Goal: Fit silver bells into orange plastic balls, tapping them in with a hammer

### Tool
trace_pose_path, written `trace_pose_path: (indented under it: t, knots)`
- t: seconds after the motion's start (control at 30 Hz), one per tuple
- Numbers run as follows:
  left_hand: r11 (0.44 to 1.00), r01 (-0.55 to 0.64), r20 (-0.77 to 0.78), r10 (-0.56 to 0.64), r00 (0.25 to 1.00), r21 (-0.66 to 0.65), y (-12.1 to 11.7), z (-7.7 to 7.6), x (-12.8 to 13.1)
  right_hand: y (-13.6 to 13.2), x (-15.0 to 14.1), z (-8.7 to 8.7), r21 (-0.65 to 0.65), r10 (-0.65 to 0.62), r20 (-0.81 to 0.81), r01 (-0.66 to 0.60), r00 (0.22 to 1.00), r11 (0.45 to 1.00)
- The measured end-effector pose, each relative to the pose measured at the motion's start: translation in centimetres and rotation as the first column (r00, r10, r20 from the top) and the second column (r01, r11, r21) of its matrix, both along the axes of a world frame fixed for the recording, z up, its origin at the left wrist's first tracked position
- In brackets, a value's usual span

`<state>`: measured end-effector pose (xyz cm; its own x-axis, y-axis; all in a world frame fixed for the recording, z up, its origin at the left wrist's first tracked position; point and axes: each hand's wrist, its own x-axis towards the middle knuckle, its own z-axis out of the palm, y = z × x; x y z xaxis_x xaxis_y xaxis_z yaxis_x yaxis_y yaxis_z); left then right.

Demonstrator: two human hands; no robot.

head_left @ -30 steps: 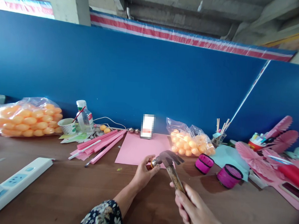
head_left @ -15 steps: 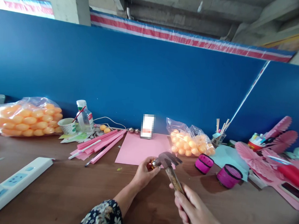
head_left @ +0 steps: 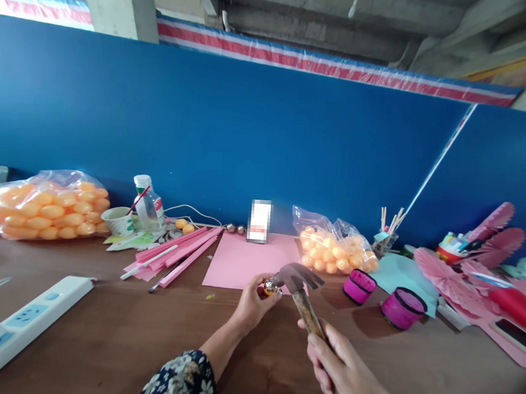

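hammer [head_left: 308, 314] beside a pinched shiny ball [head_left: 272, 288]

seen from the bench side, the left hand [head_left: 251, 306] pinches the ball between thumb and fingers, by the near edge of the pink sheet [head_left: 236, 267] on the worktop [head_left: 147, 338]; the right hand [head_left: 333, 356] is wrapped round the hammer's handle. i cannot tell whether hammer and ball touch. a glancing tap might catch the left fingers, as they lie close to the hammer's face; a slack pinch could let the ball, being round and smooth, roll away.

containers: along the worktop's far edge, at left, a large clear bag [head_left: 62, 179] of orange balls [head_left: 50, 212] and a patterned cup [head_left: 121, 225], contents hidden; right of centre, a smaller bag [head_left: 314, 219], likewise filled; farther right, a holder [head_left: 381, 247] of thin sticks [head_left: 391, 221].
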<state>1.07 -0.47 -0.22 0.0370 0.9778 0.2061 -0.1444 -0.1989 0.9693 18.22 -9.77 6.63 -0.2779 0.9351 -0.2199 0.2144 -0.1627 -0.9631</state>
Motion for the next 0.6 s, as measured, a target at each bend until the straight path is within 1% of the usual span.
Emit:
trace_pose_path:
  t: [0.13,0.3,0.37,0.47,0.6]
  knots:
    - [1.000,0.004,0.034,-0.004,0.999,-0.009,-0.1,0.2,0.2,0.0,0.1,-0.3,-0.006,0.032,0.022,-0.032,0.999,0.999]
    - [1.000,-0.015,0.066,0.016,0.998,-0.019,-0.7,1.4,0.1,-0.1,0.1,0.1,-0.014,0.005,0.010,-0.004,1.000,1.000]
    - [0.999,0.017,0.085,-0.014,0.996,-0.039,-0.9,1.8,0.0,0.0,0.1,0.1,-0.029,0.011,0.005,-0.011,1.000,1.000]
    - [0.997,0.070,0.083,-0.068,0.994,-0.029,-0.8,1.6,-0.1,0.0,0.1,0.0,-0.029,0.012,0.020,-0.012,1.000,1.000]
    - [1.000,0.013,0.008,-0.013,1.000,0.025,-0.4,0.9,-0.1,-0.1,0.3,0.2,-0.001,0.014,0.023,-0.014,1.000,1.000]
